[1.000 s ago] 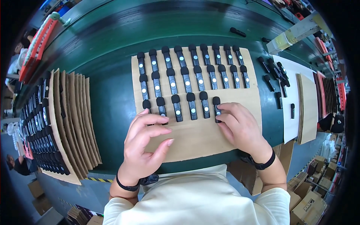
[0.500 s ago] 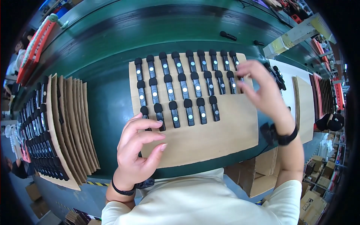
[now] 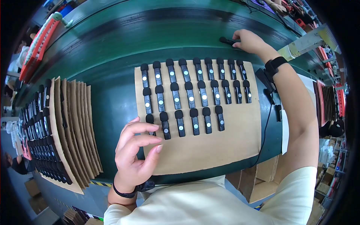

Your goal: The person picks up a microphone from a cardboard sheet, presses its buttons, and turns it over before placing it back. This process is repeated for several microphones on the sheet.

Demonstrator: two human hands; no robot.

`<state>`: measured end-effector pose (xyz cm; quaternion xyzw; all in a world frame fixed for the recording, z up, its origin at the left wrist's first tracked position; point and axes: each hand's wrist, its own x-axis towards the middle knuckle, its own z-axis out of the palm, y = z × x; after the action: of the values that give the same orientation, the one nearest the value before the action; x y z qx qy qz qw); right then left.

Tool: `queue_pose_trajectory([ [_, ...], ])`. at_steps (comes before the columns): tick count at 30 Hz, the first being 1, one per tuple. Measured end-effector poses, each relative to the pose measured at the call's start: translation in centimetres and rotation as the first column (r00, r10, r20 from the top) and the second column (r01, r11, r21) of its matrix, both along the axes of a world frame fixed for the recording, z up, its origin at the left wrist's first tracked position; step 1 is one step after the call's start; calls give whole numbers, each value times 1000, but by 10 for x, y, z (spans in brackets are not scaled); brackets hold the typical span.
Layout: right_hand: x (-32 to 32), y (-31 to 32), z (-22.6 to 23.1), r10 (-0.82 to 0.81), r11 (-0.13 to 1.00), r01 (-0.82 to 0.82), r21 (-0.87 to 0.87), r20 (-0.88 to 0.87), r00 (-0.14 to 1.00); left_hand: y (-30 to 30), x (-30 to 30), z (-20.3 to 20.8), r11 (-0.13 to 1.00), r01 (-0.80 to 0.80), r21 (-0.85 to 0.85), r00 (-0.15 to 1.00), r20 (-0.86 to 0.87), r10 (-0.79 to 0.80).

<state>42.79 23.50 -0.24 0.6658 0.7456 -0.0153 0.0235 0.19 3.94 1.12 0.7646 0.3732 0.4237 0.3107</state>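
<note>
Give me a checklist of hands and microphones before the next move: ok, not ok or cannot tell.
1. Right hand at the lone microphone beyond the cardboard sheet: ok, fingertips at its right end.
2. Firm grip on it: cannot tell.
3. Left hand free: ok, fingers and thumb apart, nothing seen between them.
4. Two back rows equal: ok, nine microphones each.
5. Front row as long as those: not ok, six, with bare sheet to its right.

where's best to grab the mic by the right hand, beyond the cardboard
Probably its slim body, pinched across from the right: the mic lies down, bulbous head leftward, body toward the right hand.
</note>
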Motion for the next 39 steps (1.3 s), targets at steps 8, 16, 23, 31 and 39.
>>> queue_pose_trajectory([
  [8,-21,-17,21,-8,1000,16,26,-285,958,0,-3,-1,1000,0,-6,1000,0,0],
  [16,-116,-157,63,-201,936,-204,-288,-911,361,-6,7,7,999,42,23,997,57,-43],
  [23,-180,-252,43,-335,886,-322,-333,-941,50,-17,16,13,980,201,8,979,-28,-201],
  [31,-201,-265,14,252,964,-145,222,-938,237,-28,15,1,975,224,-6,975,-13,-224],
  [39,-200,-267,12,385,922,-117,368,-854,351,-32,18,1,975,211,-76,977,51,-207],
])
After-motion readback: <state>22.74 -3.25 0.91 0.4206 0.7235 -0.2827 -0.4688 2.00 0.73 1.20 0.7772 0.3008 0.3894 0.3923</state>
